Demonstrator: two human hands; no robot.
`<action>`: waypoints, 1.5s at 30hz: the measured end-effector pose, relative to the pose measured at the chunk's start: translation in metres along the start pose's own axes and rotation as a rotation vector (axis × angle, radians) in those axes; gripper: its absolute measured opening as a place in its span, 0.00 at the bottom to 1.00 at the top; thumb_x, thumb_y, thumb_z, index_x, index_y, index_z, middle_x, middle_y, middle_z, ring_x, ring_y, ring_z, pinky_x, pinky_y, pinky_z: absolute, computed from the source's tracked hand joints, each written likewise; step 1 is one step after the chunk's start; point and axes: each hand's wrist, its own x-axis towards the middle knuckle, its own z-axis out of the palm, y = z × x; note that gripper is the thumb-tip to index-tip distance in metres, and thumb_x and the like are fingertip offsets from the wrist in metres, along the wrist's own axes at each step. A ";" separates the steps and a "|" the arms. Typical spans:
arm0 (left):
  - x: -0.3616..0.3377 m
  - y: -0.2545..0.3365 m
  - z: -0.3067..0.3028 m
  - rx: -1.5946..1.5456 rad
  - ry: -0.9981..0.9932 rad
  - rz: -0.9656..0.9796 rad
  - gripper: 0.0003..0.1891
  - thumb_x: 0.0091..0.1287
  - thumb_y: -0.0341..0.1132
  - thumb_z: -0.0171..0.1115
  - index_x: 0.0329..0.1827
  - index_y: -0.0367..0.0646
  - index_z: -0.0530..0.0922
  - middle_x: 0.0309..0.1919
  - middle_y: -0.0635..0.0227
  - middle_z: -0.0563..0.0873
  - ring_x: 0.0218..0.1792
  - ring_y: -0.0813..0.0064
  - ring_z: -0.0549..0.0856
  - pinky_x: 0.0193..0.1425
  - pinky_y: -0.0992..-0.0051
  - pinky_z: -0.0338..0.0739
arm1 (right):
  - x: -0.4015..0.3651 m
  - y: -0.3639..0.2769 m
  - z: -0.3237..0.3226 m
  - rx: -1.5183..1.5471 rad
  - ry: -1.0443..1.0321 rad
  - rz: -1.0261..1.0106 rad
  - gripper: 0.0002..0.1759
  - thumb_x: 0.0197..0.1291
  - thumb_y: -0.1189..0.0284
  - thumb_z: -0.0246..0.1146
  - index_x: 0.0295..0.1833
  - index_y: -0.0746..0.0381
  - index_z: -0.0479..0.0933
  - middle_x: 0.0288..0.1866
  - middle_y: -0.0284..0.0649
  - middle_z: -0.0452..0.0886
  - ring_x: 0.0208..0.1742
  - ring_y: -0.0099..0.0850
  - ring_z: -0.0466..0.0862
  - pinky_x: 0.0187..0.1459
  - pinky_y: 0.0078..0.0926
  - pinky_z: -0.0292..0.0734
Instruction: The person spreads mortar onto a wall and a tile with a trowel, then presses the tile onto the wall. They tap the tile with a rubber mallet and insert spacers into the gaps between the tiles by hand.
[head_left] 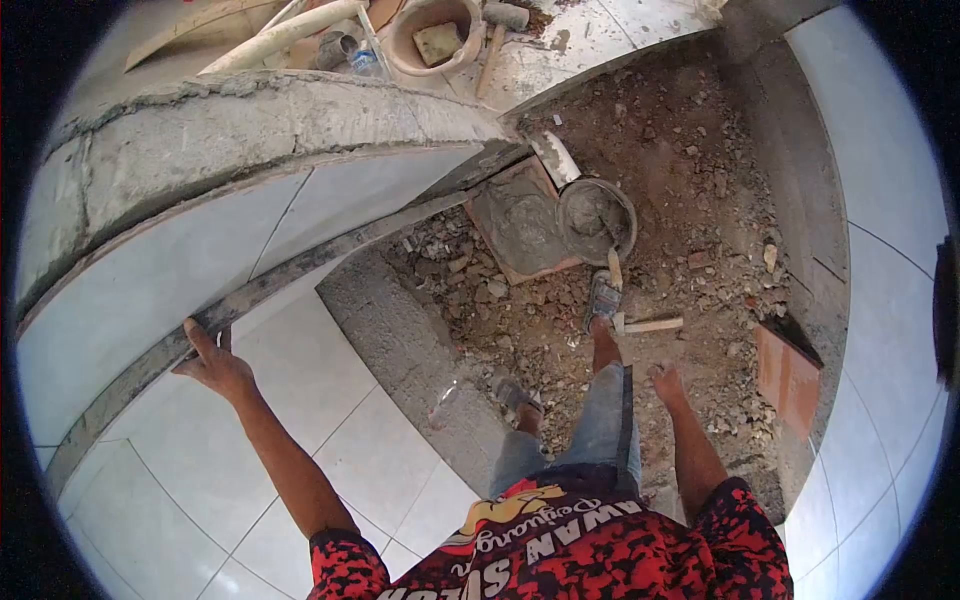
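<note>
My left hand (218, 368) reaches out to the left with its fingers spread. Its fingertips touch a long grey cement-stained strip (270, 290) that runs along the lower edge of the white wall tiles (200, 245). Nothing is wrapped in that hand as far as I can see. My right hand (668, 384) hangs beside my right leg above the rubble, fingers loosely apart and holding nothing visible. Nearest to it lies a hammer-like tool with a wooden handle (653, 325), by my right foot. Ahead stands a round bucket of wet mortar (597, 222) with a trowel (614, 262) in it.
A square board of wet mortar (520, 222) adjoins the bucket. Reddish tiles (787, 380) lean at the right. Broken rubble (690, 190) covers the ground. A clear plastic bottle (443, 402) lies on the concrete ledge. Beyond the wall are a basin (403, 45) and a mallet (505, 16).
</note>
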 end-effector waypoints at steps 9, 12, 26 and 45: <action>-0.009 0.011 0.011 -0.085 0.003 0.010 0.38 0.58 0.37 0.62 0.64 0.49 0.44 0.56 0.57 0.67 0.51 0.64 0.74 0.44 0.62 0.77 | 0.016 -0.062 -0.028 -0.186 0.116 -0.246 0.23 0.57 0.59 0.54 0.53 0.64 0.70 0.50 0.57 0.72 0.52 0.51 0.73 0.52 0.41 0.69; -0.016 0.013 0.028 -0.120 0.032 0.015 0.39 0.58 0.37 0.63 0.65 0.50 0.43 0.57 0.58 0.67 0.52 0.64 0.74 0.43 0.61 0.77 | 0.030 -0.067 -0.038 -0.138 0.174 -0.273 0.20 0.57 0.62 0.54 0.49 0.65 0.72 0.47 0.56 0.75 0.50 0.50 0.74 0.49 0.41 0.69; -0.044 0.032 0.073 -0.058 0.083 0.100 0.46 0.59 0.42 0.63 0.67 0.34 0.38 0.62 0.49 0.58 0.57 0.62 0.68 0.58 0.61 0.68 | 0.028 -0.011 0.008 -0.267 0.453 -0.502 0.22 0.55 0.61 0.55 0.51 0.64 0.70 0.43 0.56 0.76 0.42 0.51 0.78 0.45 0.42 0.72; -0.048 0.033 0.079 0.029 0.098 0.126 0.45 0.56 0.46 0.65 0.69 0.53 0.41 0.62 0.59 0.64 0.54 0.63 0.72 0.49 0.60 0.75 | -0.064 -0.331 0.053 0.911 -0.501 -0.267 0.26 0.59 0.61 0.56 0.58 0.66 0.64 0.49 0.50 0.74 0.46 0.38 0.78 0.45 0.32 0.75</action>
